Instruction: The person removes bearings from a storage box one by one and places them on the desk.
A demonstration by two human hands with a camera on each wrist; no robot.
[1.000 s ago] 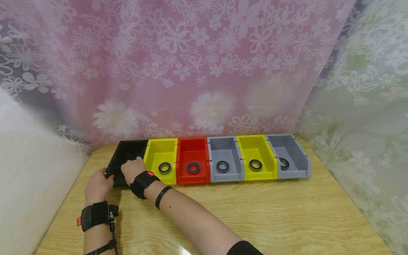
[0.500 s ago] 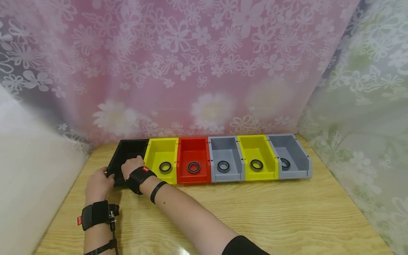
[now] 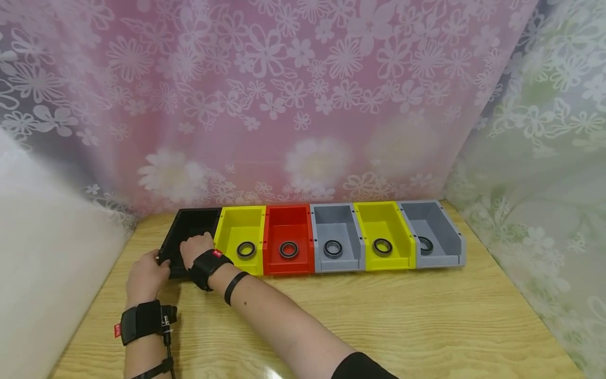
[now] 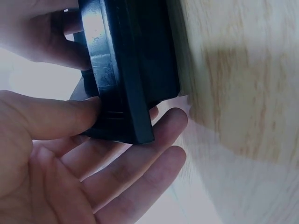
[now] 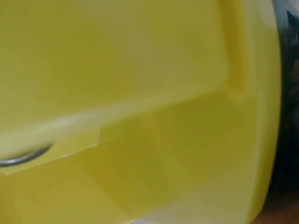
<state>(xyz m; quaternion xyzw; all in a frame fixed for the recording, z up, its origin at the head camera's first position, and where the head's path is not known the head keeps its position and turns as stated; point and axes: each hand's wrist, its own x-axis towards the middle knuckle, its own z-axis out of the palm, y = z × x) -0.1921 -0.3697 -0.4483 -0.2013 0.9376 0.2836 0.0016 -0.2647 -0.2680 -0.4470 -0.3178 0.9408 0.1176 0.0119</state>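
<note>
In the head view a black bin (image 3: 193,218) stands at the left end of a row of bins. My left hand (image 3: 145,276) grips its front left corner. In the left wrist view the left thumb (image 4: 70,116) presses the bin's rim, with fingers beyond and below the corner. My right hand (image 3: 196,250) reaches over the black bin with its knuckles up; in the left wrist view its fingers (image 4: 70,51) reach behind the front lip. What those fingertips hold, if anything, is hidden. Beside them is a yellow bin (image 5: 187,149) with a ring-shaped bearing (image 3: 246,250) in it.
Rightward stand a red bin (image 3: 289,218), a grey bin (image 3: 331,213), another yellow bin (image 3: 376,213) and a grey end bin (image 3: 421,213), each with a bearing. A wooden table (image 3: 402,321) carries the row. A floral curtain (image 3: 303,105) hangs behind.
The right wrist and forearm have shifted slightly left and up since the first frame, with the hand staying at the black bin. My left hand keeps its grip. The head view drifts slightly.
</note>
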